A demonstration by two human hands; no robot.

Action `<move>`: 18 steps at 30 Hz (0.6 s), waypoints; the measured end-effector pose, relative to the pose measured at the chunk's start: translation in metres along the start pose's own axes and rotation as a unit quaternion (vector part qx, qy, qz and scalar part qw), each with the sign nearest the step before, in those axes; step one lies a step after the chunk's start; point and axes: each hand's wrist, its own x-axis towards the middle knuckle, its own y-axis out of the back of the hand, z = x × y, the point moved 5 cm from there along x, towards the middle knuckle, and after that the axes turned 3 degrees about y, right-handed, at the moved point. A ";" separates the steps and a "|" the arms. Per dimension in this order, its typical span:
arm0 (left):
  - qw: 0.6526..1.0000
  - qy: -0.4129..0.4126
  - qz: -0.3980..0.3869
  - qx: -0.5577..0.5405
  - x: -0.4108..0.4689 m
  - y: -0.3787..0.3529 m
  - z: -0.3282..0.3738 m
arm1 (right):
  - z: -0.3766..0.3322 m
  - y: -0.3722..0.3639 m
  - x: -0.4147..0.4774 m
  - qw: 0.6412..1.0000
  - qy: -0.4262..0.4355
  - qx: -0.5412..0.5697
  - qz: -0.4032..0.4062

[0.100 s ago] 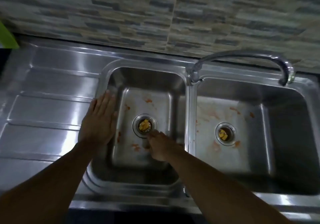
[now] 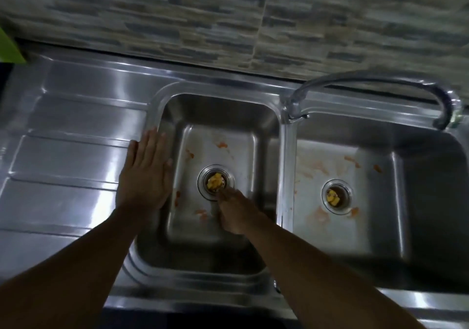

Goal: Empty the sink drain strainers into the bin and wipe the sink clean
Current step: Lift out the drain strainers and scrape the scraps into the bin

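Observation:
A steel double sink has a left basin [image 2: 218, 115] and a right basin [image 2: 380, 140], both smeared with orange stains. The left drain strainer [image 2: 215, 182] holds yellow food scraps, and so does the right drain strainer [image 2: 334, 197]. My left hand [image 2: 144, 173] lies flat, fingers together, on the left basin's rim. My right hand [image 2: 236, 209] reaches down into the left basin with its fingertips at the near edge of the left strainer; whether they grip it is unclear. No bin or cloth is in view.
A curved chrome tap [image 2: 368, 82] arches over the right basin from the divider. A ribbed steel drainboard [image 2: 68, 151] stretches left. A tiled wall [image 2: 228, 16] runs behind, and a green object [image 2: 7, 49] sits at the far left edge.
My right hand has crept slightly closer to the left strainer. The left hand stays on the rim.

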 end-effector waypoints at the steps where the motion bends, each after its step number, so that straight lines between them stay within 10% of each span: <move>1: 1.000 0.010 -0.001 0.004 -0.001 -0.002 0.001 | 0.000 -0.003 0.005 1.000 0.002 -0.006 -0.004; 18: 0.999 0.004 -0.017 0.040 0.003 -0.015 -0.007 | -0.006 -0.015 0.050 0.993 0.019 -0.111 0.036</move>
